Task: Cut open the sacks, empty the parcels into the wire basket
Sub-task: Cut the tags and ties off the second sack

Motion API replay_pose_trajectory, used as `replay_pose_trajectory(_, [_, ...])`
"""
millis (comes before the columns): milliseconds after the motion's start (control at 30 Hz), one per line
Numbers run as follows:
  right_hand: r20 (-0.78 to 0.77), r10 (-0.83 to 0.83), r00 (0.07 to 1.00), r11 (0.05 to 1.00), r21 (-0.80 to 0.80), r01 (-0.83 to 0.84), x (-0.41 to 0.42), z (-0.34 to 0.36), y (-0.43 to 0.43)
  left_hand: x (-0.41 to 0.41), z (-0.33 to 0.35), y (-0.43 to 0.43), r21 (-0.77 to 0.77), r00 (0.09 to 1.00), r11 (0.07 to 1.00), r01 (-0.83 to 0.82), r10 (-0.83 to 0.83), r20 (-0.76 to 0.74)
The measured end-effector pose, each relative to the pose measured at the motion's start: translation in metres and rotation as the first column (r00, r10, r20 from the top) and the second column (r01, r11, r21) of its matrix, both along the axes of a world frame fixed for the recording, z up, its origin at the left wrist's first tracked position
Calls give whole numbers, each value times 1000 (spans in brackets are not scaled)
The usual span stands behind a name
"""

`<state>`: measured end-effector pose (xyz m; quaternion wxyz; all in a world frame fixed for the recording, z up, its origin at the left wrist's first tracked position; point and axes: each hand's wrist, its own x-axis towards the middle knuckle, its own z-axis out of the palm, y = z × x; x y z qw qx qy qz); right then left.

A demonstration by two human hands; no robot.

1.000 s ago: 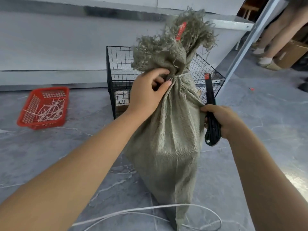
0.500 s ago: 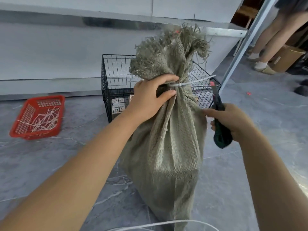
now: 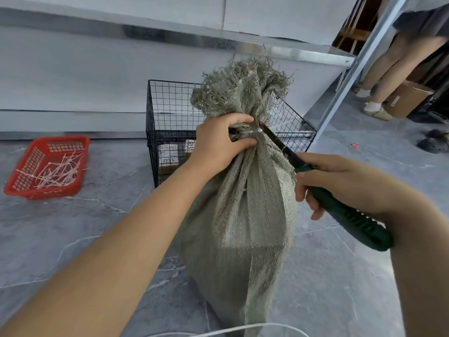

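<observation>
A grey-green woven sack (image 3: 243,215) stands upright on the floor, its frayed neck tied with a white cable tie (image 3: 251,130). My left hand (image 3: 218,139) grips the sack's neck just below the tie. My right hand (image 3: 340,181) holds a dark green utility knife (image 3: 340,210), and the blade tip touches the tie. Behind the sack stands a black wire basket (image 3: 170,113) with a few labelled parcels (image 3: 168,156) in its bottom.
A red plastic basket (image 3: 46,166) holding several cut white ties lies on the floor at the left. A metal shelf edge (image 3: 267,48) runs behind. Another person's legs (image 3: 388,69) and a cardboard box (image 3: 408,98) are at the far right. A white strap (image 3: 243,328) lies near the sack's base.
My right hand has swung the knife from upright beside the sack down and leftward, so the blade now reaches the cable tie. My left hand keeps its grip on the neck.
</observation>
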<state>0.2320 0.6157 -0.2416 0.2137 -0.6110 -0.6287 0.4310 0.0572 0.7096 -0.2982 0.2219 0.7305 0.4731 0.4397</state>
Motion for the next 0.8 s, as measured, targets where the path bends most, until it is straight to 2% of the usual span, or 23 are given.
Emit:
replay_pose_trajectory(100, [-23,28,999,999,-32,-29,2,1,-3,-4,1,0,-12,1000,1000,2,-2,-4])
replay_pose_trajectory(200, [25,67,997,997,-52,-65,4,3,-5,-6,2,-1,-25,1000,999,20,-21,-22])
replay_pose_trajectory(400, [50,40,998,995,-99,-35,4,3,-5,-8,6,-1,-29,990,998,62,-65,-126])
replay_pose_trajectory(800, [72,44,996,992,-120,-35,-4,5,-8,-15,7,0,-27,973,994,109,-112,-202])
